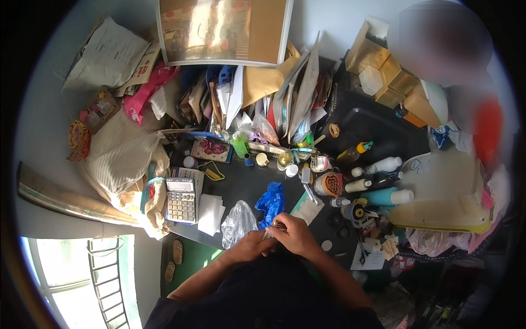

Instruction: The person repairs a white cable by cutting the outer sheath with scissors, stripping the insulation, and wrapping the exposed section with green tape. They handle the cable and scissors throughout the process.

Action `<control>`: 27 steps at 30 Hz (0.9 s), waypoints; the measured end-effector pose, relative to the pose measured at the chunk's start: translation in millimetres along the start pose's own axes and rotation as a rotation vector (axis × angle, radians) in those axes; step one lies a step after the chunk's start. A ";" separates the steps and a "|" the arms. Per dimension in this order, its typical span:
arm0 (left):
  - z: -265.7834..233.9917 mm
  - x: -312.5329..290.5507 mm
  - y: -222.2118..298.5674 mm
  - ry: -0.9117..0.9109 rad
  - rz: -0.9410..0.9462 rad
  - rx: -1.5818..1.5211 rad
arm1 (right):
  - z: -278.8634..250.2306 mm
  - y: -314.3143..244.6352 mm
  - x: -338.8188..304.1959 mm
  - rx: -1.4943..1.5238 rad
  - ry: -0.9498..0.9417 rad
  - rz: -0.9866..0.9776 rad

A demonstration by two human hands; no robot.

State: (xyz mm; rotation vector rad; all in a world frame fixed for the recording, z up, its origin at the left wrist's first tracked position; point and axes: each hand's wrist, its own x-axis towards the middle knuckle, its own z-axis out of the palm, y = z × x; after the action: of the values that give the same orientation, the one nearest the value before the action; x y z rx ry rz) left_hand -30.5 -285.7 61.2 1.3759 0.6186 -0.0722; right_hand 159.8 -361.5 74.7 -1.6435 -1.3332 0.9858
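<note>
My left hand (247, 246) and my right hand (295, 236) meet at the near edge of the dark desk, just in front of my body. Both have their fingers curled around something small between them, largely hidden, with a pale bit showing; I cannot make out its kind. Just beyond the hands lies a crumpled blue plastic bag (270, 204). To its left, close to my left hand, rests a crumpled transparent plastic bag (239, 224). White paper slips (210, 214) and a calculator (181, 200) lie further left.
Upright envelopes and papers (246, 98) crowd the back beneath a framed board (224, 33). Small jars (285, 159) stand mid-desk. Several bottles (383, 196) lie at right, beside a translucent yellow-rimmed tub (438, 216). A blurred person (471, 104) appears at far right. Draped cloth (120, 159) covers the left.
</note>
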 end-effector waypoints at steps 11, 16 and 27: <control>13.0 -3.8 -8.1 0.211 0.021 -0.213 | -107.5 34.9 -23.3 -0.354 0.322 0.042; 20.7 -3.2 -7.0 0.254 0.046 -0.283 | -167.2 77.5 -29.0 -0.670 0.540 0.079; 40.0 -10.8 -10.9 0.356 0.042 -0.301 | -204.0 93.7 1.9 -0.561 0.616 0.087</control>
State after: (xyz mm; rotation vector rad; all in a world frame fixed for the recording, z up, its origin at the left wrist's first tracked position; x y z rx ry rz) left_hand -29.2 -328.5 58.9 1.1142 0.8586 0.2950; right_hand 382.0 -393.2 68.3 -2.1961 -1.1569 0.0902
